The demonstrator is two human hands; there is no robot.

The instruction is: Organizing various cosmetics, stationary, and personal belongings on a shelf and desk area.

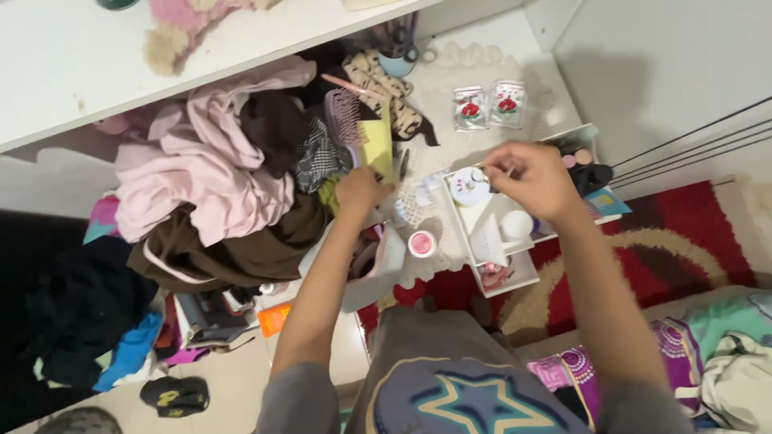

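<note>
My left hand (360, 191) is closed around a small object near a yellow-green card (378, 145) at the edge of a clothes pile; what it holds is too small to make out. My right hand (532, 178) hovers over a white compartment organiser (515, 277), its fingers pinched on a thin small item above a round white jar (469, 186). Another white jar (516, 224) sits in the organiser. A pink-lidded round pot (421, 243) lies between my hands on the white lace mat (450, 96).
A heap of pink and brown clothes (209, 185) lies left, with a purple comb (344, 116) on it. Two small sealed packets (489, 106) and a blue cup with scissors (398, 58) stand farther back. A red patterned rug (675, 241) is on the right, and dark clothes (72, 313) on the left floor.
</note>
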